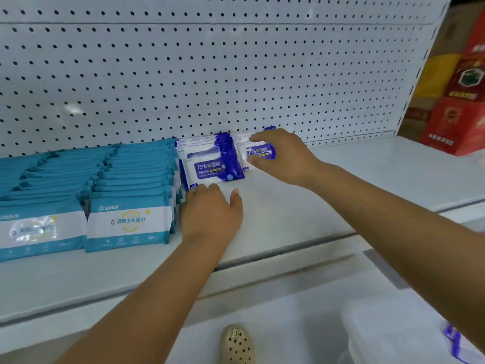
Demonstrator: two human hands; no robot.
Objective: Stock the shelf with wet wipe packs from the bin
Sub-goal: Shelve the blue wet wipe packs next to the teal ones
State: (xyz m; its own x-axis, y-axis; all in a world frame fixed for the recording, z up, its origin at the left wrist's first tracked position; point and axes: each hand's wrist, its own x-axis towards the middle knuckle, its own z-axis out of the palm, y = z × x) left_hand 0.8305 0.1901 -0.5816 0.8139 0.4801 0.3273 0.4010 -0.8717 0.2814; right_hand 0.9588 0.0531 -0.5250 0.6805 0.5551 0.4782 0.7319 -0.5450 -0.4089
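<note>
White panels mark teal packs (128, 219) and blue packs (212, 166) (white dotted pegboard (210, 74)).

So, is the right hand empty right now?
No, the right hand pinches a blue-and-white alcohol wipe pack between thumb and fingers near the pegboard.

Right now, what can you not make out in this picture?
Head view only:
- Held pack: the right hand pinches it and covers most of its label.
- Blue row: the front pack hides how many stand behind.
- Bin: cut off by the bottom edge and blurred; contents unclear.
- Teal packs: left ones cut off by the edge, print blurred.
</note>
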